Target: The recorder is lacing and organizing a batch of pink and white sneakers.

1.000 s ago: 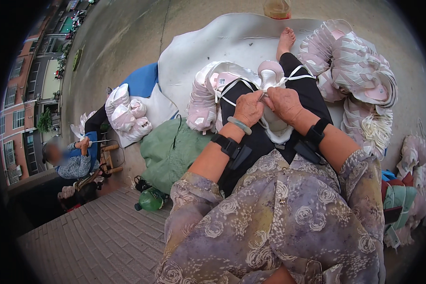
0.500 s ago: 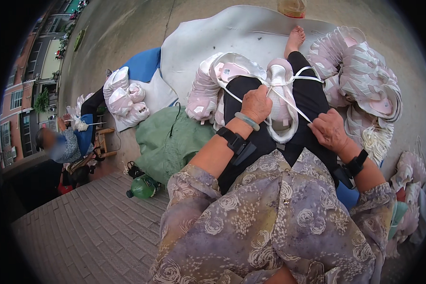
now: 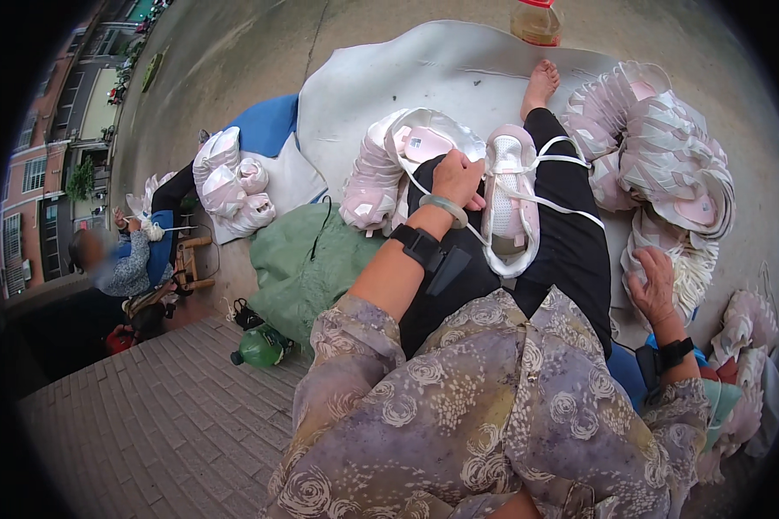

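A white and pale pink sneaker (image 3: 511, 201) rests on my lap between my thighs, its toe pointing away from me. White shoelace (image 3: 567, 208) runs from its eyelets across my right thigh, and more lace trails on the left side. My left hand (image 3: 457, 180) is closed at the shoe's left edge; what its curled fingers grip is hidden. Off to the right, my right hand (image 3: 655, 287) is off the shoe, fingers apart and holding nothing visible. It is beside a bundle of white laces (image 3: 694, 275).
Nested sneaker uppers lie in a left stack (image 3: 374, 177) and a right stack (image 3: 679, 147). A pale sheet (image 3: 389, 78) covers the ground ahead. At left are a green sack (image 3: 307, 251), a green bottle (image 3: 261, 346) and another person (image 3: 134, 259) sitting with laces.
My right hand has let go of the lace and moved right and toward me, to the lace bundle. My left hand has shifted slightly left; the lace lies across my right thigh.
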A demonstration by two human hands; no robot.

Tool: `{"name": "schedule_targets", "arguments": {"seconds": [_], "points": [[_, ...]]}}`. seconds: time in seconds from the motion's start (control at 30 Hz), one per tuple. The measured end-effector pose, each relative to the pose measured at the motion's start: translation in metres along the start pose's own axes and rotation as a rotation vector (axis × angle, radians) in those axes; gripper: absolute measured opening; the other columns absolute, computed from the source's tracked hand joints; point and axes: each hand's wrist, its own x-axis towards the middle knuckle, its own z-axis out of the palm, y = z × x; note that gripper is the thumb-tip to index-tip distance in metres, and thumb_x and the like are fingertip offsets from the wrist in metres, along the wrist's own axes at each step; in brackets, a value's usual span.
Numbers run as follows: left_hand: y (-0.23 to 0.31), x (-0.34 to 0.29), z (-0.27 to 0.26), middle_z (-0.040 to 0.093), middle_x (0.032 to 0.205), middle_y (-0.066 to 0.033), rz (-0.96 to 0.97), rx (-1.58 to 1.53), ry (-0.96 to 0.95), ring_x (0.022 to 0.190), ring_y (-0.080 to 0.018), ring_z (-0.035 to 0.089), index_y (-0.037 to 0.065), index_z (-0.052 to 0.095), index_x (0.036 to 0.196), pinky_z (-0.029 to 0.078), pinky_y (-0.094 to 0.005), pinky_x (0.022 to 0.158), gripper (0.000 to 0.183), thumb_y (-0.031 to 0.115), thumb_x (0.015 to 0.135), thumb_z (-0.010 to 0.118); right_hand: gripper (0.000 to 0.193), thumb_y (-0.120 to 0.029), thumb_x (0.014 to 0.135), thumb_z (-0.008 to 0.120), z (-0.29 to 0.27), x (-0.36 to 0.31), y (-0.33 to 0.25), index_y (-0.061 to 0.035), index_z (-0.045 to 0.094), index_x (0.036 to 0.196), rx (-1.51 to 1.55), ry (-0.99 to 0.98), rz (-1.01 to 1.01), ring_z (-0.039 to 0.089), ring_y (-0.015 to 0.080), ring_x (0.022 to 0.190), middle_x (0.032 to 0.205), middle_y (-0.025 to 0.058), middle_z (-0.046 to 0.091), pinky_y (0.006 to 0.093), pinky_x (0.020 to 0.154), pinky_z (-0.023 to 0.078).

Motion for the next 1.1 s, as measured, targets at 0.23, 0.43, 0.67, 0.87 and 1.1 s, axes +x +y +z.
{"name": "schedule_targets", "arguments": {"seconds": [0.23, 0.43, 0.67, 0.87, 1.1], "points": [[-0.003, 0.019, 0.017, 0.052, 0.069, -0.0114, -0.073, -0.287, 0.039, 0.038, -0.0102, 0.042, -0.006, 0.037, 0.106, 0.029, -0.0224, 0.031, 0.046, -0.001, 0.066, 0.059, 0.033, -0.014, 0.066, 0.06, 0.041, 0.106, -0.073, -0.0056, 0.05, 0.096, 0.16, 0.046, -0.235, 0.049, 0.0276, 0.087, 0.089, 0.0104, 0.051, 0.0366, 0.078, 0.036], [-0.009, 0.014, -0.013, 0.05, 0.07, -0.0126, -0.065, -0.999, -0.305, 0.04, -0.0105, 0.039, 0.0, 0.036, 0.109, 0.026, -0.0213, 0.033, 0.045, -0.003, 0.067, 0.051, 0.036, -0.017, 0.069, 0.059, 0.069, 0.121, -0.088, -0.0055, 0.047, 0.101, 0.178, -0.032, -0.279, 0.05, 0.0252, 0.082, 0.086, 0.0093, 0.051, 0.035, 0.078, 0.034], [-0.017, 0.006, -0.088, 0.055, 0.074, -0.0112, 0.113, -0.629, -0.371, 0.039, -0.0089, 0.038, 0.002, 0.041, 0.11, 0.026, -0.0208, 0.034, 0.042, 0.004, 0.07, 0.054, 0.021, -0.017, 0.073, 0.056, 0.067, 0.117, -0.093, -0.0059, 0.051, 0.09, 0.25, -0.11, -0.183, 0.053, 0.0251, 0.072, 0.073, 0.0082, 0.055, 0.0341, 0.069, 0.036], [-0.013, 0.007, -0.113, 0.054, 0.065, -0.0048, 0.163, -0.548, -0.386, 0.037, -0.0042, 0.036, 0.0, 0.047, 0.106, 0.027, -0.0162, 0.035, 0.04, 0.003, 0.068, 0.059, 0.009, -0.016, 0.074, 0.055, 0.066, 0.12, -0.098, -0.0071, 0.053, 0.075, 0.298, -0.157, -0.137, 0.054, 0.0292, 0.064, 0.066, 0.0101, 0.055, 0.0377, 0.056, 0.04], [-0.022, 0.016, -0.088, 0.051, 0.062, -0.0013, 0.553, 0.119, 0.044, 0.052, -0.0099, 0.048, 0.003, 0.057, 0.088, 0.038, -0.0216, 0.049, 0.027, 0.0, 0.061, 0.056, 0.008, -0.013, 0.072, 0.054, 0.064, 0.123, -0.099, -0.0066, 0.05, 0.07, 0.235, -0.08, -0.179, 0.054, 0.0285, 0.061, 0.063, 0.0105, 0.053, 0.0378, 0.053, 0.042]]}}
